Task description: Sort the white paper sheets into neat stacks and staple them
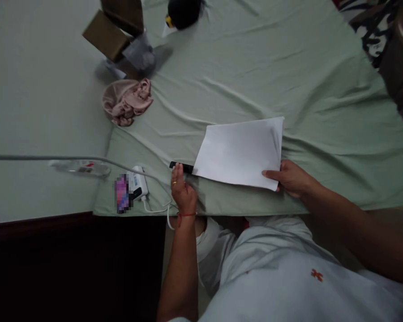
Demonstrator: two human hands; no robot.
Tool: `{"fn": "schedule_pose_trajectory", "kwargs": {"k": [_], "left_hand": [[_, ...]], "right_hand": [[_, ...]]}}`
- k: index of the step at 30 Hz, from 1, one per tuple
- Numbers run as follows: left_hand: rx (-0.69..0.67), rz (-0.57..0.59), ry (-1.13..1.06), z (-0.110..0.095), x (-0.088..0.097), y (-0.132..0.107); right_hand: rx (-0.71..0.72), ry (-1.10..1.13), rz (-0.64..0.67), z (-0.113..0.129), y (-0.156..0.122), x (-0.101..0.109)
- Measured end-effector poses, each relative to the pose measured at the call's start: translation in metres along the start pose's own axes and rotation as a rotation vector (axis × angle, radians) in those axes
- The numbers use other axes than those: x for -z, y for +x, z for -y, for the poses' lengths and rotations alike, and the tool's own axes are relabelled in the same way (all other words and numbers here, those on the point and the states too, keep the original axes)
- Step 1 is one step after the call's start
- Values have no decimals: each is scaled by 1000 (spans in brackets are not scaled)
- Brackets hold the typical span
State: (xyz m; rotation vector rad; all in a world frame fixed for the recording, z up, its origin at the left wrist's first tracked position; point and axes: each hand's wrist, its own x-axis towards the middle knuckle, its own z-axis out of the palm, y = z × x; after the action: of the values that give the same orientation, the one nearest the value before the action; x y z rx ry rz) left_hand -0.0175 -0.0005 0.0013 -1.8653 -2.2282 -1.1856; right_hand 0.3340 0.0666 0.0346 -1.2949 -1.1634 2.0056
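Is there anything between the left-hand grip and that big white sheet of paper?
Yes, a slim black oblong object: its left part is at the left-hand grip, and its right end is at the near left corner of the white sheet of paper. Nothing visible separates the right-hand grip from the paper.

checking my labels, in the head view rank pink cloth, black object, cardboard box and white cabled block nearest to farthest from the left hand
From the left hand:
1. black object, right at the fingertips
2. white cabled block, off to the left
3. pink cloth, ahead and left
4. cardboard box, past the pink cloth
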Motion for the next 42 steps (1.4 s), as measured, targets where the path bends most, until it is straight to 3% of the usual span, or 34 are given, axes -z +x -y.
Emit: {"fn": "schedule_pose_trajectory", "kwargs": {"k": [7,13,16,20,24,26,29,31,33,37,39,42], "left_hand": [[46,107,77,-5,-5,-6],[3,91,35,-11,-4,-5],[75,-19,-23,-28,-1,-21],[323,-113,-295,-62,-3,-44],[631,48,-892,-89,-9,-36],[683,181,-1073,-95,-13,-24],[722,295,-1039,-91,-23,-9],[725,258,-911,-82,-32,-4],[656,182,-795,-70,-40,-2],[517,111,-716,-58,-47,-4],[521,93,-770,-58,-46,-5],[551,64,-858,-61,-42,-6]], "right_hand": [[7,-60,-12,-6,6,-5],[147,-361,-211,4,5,-6],[171,-319,-283,10,-6,20],[98,-217,-244,9,-27,80],[48,-206,-209,5,-37,116],[36,-237,-151,10,-32,116],[44,-342,-12,28,-11,104],[124,-427,-33,43,10,97],[272,-494,-153,52,33,92],[433,-546,-324,48,65,88],[458,-559,-347,41,68,88],[458,-511,-277,37,66,90]]}}
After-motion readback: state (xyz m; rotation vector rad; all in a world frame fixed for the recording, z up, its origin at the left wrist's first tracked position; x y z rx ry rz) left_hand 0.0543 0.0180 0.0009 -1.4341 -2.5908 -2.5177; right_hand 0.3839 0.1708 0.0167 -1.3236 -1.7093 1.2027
